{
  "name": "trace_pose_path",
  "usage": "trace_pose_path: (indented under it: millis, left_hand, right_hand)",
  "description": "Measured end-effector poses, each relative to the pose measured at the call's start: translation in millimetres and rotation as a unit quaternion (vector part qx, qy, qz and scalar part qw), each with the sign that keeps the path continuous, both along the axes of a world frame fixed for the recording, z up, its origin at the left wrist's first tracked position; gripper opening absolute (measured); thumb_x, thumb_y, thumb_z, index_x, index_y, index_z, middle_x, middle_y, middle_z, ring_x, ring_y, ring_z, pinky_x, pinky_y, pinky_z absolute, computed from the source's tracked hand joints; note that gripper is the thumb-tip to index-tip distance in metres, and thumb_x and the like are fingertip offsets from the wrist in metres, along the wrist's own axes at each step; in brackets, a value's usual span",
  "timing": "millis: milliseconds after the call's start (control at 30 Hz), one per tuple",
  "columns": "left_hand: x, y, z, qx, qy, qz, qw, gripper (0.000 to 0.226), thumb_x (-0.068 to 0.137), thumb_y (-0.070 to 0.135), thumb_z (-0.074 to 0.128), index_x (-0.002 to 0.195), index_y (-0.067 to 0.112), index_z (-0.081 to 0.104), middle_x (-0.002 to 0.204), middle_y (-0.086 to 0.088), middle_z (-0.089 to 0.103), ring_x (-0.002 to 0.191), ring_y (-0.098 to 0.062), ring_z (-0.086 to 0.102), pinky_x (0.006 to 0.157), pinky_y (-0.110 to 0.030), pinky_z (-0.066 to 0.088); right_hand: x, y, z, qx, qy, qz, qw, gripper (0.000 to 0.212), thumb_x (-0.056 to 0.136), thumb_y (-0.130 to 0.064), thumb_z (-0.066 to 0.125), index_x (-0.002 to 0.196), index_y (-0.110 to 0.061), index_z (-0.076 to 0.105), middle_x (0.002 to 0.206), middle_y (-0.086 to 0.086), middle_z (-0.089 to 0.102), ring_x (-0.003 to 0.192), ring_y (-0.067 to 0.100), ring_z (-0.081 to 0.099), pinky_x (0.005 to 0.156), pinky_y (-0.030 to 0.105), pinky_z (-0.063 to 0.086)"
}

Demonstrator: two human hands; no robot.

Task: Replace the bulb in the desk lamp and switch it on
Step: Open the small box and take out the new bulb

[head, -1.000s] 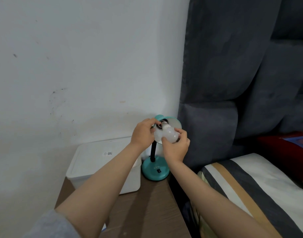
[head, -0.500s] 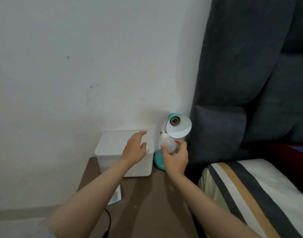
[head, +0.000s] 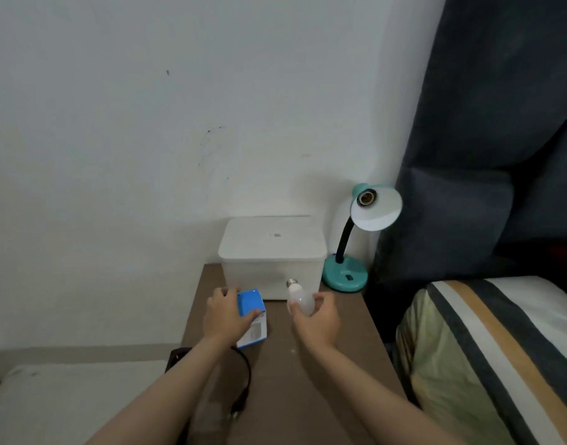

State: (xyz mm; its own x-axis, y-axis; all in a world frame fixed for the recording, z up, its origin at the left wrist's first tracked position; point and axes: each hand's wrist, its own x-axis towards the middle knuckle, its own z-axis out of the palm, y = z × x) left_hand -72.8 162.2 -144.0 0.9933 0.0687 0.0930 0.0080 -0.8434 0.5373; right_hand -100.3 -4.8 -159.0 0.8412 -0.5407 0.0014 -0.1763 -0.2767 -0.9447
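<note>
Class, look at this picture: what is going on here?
A person is partway through changing a lamp bulb. The right hand holds a white bulb above the brown table, screw base pointing up. The left hand grips a small blue box on the table. The teal desk lamp stands beside a white storage box, its socket empty.

This is a bedroom in a home. A bed (head: pixel 487 358) with a striped sheet sits by a soft dark headboard (head: pixel 487 139). Next to it, a small brown bedside table (head: pixel 308 380) holds a little green lamp (head: pixel 356 245) at its back right corner, by a plain white wall (head: pixel 147 123).
</note>
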Motion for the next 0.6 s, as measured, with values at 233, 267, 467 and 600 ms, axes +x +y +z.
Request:
trace_pose_path:
  millis: [233,267,467,600]
  left_hand:
    - [6,6,-14,-0.097,0.006,0.002,0.995,0.067,0.075,0.040,0.072,0.127,0.007,0.046,0.124,-0.014,0.048,0.110,-0.025,0.050,0.084,-0.026,0.037]
    - [7,6,-14,-0.100,0.001,-0.001,0.995,0.066,0.075,0.039,0.072,0.126,0.007,0.047,0.123,-0.013,0.048,0.110,-0.024,0.050,0.083,-0.025,0.036]
    - [8,9,-18,-0.127,-0.018,-0.004,0.992,0.061,0.074,0.034,0.075,0.122,0.005,0.050,0.119,-0.013,0.055,0.108,-0.025,0.052,0.080,-0.025,0.037]
    - [6,8,-16,-0.182,-0.025,-0.004,0.983,0.055,0.073,0.026,0.077,0.118,0.007,0.053,0.113,-0.009,0.060,0.101,-0.018,0.053,0.077,-0.026,0.040]
  right_hand:
    - [18,29,-33,-0.027,0.091,0.018,0.995,0.038,0.069,-0.038,0.073,0.091,-0.025,0.044,0.103,0.006,0.061,0.089,0.028,0.061,0.078,0.042,0.053]
    - [21,32,-37,-0.033,0.096,0.016,0.995,0.038,0.069,-0.037,0.073,0.092,-0.023,0.046,0.104,0.007,0.060,0.090,0.028,0.060,0.078,0.042,0.053]
    - [30,33,-50,-0.057,0.120,0.010,0.991,0.044,0.072,-0.035,0.074,0.101,-0.013,0.051,0.110,0.012,0.057,0.099,0.032,0.057,0.081,0.042,0.051]
    - [32,32,-52,-0.054,0.135,0.019,0.989,0.046,0.073,-0.040,0.073,0.104,-0.013,0.050,0.112,0.012,0.057,0.101,0.030,0.057,0.082,0.043,0.052]
